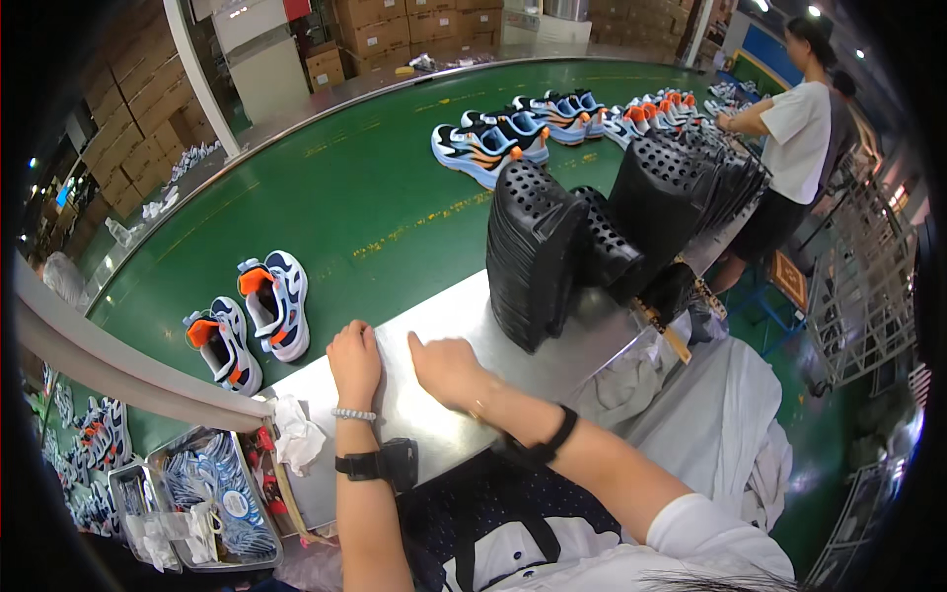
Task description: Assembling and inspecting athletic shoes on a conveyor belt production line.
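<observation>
My left hand [355, 363] rests at the edge of the metal table, back up. Its fingers are curled down and nothing shows in them. To its right, my right hand [449, 372] is closed over the metal tabletop [434, 321], thumb sticking out toward the left hand; no object shows in it. Beyond my left hand, two white and navy sneakers with orange linings, one nearer [225, 345] and one farther [276, 304], sit on the green conveyor belt [326, 212]. To the right of my right hand stands a tall stack of black perforated shoe-shaped inserts [530, 259].
More black insert stacks [656, 183] stand behind. Blue and orange sneakers [478, 153] line the belt farther up, where a person [794, 128] stands. A tray of blue-white pieces [212, 493] and crumpled white paper [296, 434] lie at left. Grey cloth [705, 424] hangs at right.
</observation>
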`<action>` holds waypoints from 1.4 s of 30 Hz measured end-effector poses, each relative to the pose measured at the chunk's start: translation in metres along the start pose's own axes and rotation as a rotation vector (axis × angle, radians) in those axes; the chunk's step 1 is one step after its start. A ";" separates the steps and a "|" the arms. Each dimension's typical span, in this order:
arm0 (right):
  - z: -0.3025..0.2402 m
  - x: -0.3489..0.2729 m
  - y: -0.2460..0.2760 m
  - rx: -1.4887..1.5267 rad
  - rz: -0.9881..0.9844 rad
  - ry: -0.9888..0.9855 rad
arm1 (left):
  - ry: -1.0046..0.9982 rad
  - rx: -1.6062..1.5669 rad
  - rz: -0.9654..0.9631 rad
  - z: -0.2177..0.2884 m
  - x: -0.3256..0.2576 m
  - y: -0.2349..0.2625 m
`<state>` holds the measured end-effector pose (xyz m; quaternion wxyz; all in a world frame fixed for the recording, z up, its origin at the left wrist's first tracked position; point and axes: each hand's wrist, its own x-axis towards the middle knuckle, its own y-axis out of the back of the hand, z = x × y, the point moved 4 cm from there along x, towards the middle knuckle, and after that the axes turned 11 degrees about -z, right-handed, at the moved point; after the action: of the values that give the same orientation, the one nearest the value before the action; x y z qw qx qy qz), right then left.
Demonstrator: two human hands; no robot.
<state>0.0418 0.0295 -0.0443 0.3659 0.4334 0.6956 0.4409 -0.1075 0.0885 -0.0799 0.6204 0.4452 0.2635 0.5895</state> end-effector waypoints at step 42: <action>0.031 0.105 -0.003 1.135 0.170 0.096 | -0.105 -0.607 0.142 0.047 -0.009 0.012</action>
<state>0.0311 0.1349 -0.0707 0.0070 0.5958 0.8018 0.0456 -0.0749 0.0670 -0.0497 0.6949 0.2870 0.0113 0.6592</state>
